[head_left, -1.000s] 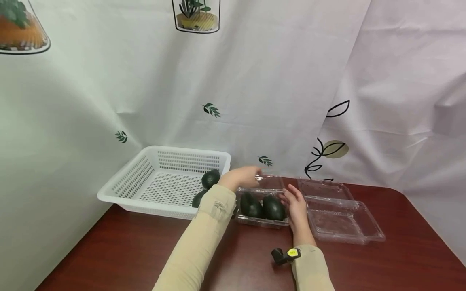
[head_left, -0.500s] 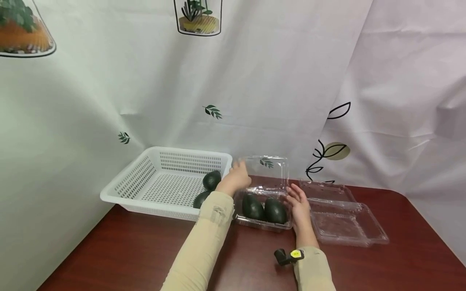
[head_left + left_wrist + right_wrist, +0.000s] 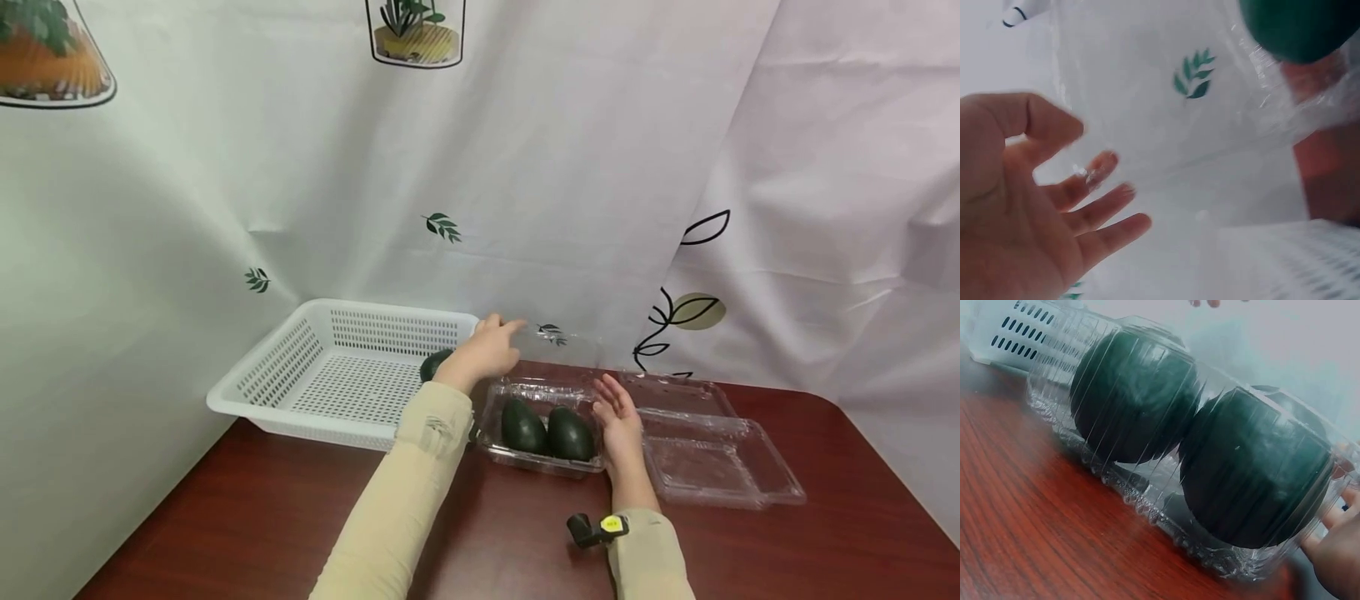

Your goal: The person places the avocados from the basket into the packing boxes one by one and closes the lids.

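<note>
Two dark green avocados [image 3: 522,427] lie side by side in a clear plastic clamshell box [image 3: 536,463]. Its transparent lid [image 3: 570,354] stands raised at the back. My left hand [image 3: 486,352] is at the lid's left edge; in the left wrist view the fingers and thumb [image 3: 1063,119] are spread apart, with fingertips by the lid's corner. Whether they touch it is hard to tell. Along the box's right side is my right hand [image 3: 621,429], its fingers extended. The right wrist view shows both avocados [image 3: 1135,394] through the ribbed plastic, with fingers at the right end.
A white slotted basket [image 3: 300,425] stands left of the box, with an avocado [image 3: 435,365] partly hidden by my left hand. A second open clamshell box [image 3: 701,467] lies to the right on the dark red table [image 3: 517,542]. A printed curtain hangs behind.
My left hand moved from above the box to the lid's left edge. The lid rose from leaning back to upright, then changed its tilt. The right hand stayed beside the box.
</note>
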`<state>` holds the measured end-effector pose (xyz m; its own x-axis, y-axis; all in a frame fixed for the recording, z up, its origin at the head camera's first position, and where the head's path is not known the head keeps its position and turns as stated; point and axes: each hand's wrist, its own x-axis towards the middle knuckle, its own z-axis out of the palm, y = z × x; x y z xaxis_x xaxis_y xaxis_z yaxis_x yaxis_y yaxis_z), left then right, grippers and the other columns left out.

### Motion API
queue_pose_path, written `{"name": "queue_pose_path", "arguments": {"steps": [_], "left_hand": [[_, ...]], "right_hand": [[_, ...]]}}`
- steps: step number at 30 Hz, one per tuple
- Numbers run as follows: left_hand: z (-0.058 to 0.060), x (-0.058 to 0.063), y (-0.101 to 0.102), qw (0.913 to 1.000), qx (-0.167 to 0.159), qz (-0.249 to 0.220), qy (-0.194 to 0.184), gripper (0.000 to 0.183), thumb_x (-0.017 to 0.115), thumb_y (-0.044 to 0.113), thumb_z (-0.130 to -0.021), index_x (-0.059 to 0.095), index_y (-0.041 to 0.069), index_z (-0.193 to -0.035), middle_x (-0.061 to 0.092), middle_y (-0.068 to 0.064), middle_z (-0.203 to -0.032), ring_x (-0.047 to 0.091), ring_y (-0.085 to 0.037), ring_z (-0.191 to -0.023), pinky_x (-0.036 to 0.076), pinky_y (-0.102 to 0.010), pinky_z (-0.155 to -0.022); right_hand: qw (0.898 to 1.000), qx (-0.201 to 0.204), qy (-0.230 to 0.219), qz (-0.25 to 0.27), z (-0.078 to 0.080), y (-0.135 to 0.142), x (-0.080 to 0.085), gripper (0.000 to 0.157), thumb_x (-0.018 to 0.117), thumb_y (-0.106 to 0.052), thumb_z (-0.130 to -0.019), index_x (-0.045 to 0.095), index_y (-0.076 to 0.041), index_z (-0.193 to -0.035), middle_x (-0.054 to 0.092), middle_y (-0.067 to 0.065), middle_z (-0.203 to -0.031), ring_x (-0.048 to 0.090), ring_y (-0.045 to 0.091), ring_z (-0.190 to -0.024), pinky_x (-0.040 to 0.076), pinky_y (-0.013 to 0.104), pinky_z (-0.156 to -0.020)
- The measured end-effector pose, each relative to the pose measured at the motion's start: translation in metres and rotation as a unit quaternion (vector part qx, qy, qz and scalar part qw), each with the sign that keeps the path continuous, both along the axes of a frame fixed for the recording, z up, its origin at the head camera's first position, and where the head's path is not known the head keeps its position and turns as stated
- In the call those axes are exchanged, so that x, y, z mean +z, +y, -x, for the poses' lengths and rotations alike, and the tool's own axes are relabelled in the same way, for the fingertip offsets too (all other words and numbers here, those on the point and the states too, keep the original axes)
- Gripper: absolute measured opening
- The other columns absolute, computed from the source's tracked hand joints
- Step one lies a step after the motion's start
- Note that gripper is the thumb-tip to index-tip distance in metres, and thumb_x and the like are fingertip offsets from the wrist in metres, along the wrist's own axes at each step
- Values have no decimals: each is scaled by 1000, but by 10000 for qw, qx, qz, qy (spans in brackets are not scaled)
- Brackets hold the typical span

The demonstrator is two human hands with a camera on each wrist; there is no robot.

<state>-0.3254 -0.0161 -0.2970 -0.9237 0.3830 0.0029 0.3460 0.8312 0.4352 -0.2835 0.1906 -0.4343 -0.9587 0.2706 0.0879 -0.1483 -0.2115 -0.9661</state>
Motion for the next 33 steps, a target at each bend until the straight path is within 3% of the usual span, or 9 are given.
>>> {"name": "queue_pose_path", "arguments": {"steps": [4,9,15,18,19,24,27,29,33], "left_hand": [[-13,10,-2,9973,-306,659,-38,53,43,22,-92,35,24,-144,31,-15,-138,29,-27,-125,34,-46,-98],[-29,13,-3,9923,-720,999,-125,57,54,31,-88,38,15,-140,35,-14,-136,33,-27,-123,36,-44,-97],[-48,0,7,9857,-1082,1278,-212,78,74,45,-73,37,3,-128,56,-10,-117,54,-23,-107,45,-36,-87],[-56,-10,15,9782,-1055,1786,77,85,79,52,-64,37,6,-122,61,-7,-106,59,-21,-96,48,-35,-77],[-58,-14,18,9744,-1057,1967,261,87,80,53,-62,37,7,-121,61,-7,-107,59,-21,-97,48,-36,-79],[-67,-28,30,9515,-1052,2741,921,93,78,62,-55,36,10,-120,54,-10,-125,50,-27,-115,42,-42,-93],[-70,-34,36,9455,-961,2965,942,109,79,61,-54,29,11,-136,40,-13,-140,42,-32,-124,43,-44,-92],[-71,-38,40,9420,-924,3093,920,117,80,59,-55,20,18,-146,31,-14,-147,38,-35,-127,45,-46,-90],[-69,-44,45,9375,-931,3222,927,110,81,53,-60,18,32,-148,31,-10,-147,39,-38,-126,43,-52,-89]], "right_hand": [[9996,203,-148,111,-4,3,3,47,34,3,-97,29,-3,-143,36,15,-144,31,23,-132,28,33,-105],[9967,668,-333,305,-13,7,11,45,26,-16,-103,22,-7,-147,29,11,-148,25,21,-136,18,35,-110],[9925,1171,-300,201,-28,14,24,58,18,-44,-100,17,-11,-149,17,9,-152,6,20,-140,4,38,-112],[9920,1203,-358,-110,-31,14,31,65,18,-51,-98,20,-10,-148,19,9,-152,3,19,-140,0,43,-111],[9915,1206,-407,-256,-31,14,34,66,18,-53,-97,20,-10,-148,20,10,-152,2,20,-140,-1,45,-110],[9874,1121,-736,-836,-30,13,43,66,20,-53,-97,24,-9,-147,24,12,-150,5,24,-140,-3,53,-108],[9845,1155,-879,-984,-29,13,45,61,24,-46,-100,24,-7,-147,22,13,-150,7,27,-139,0,52,-109],[9815,1199,-971,-1133,-30,14,45,57,27,-40,-101,23,-6,-147,19,15,-151,9,30,-139,4,51,-109],[9755,1251,-1161,-1389,-33,15,44,54,32,-32,-101,21,-5,-147,14,18,-151,10,35,-138,9,51,-109]]}}
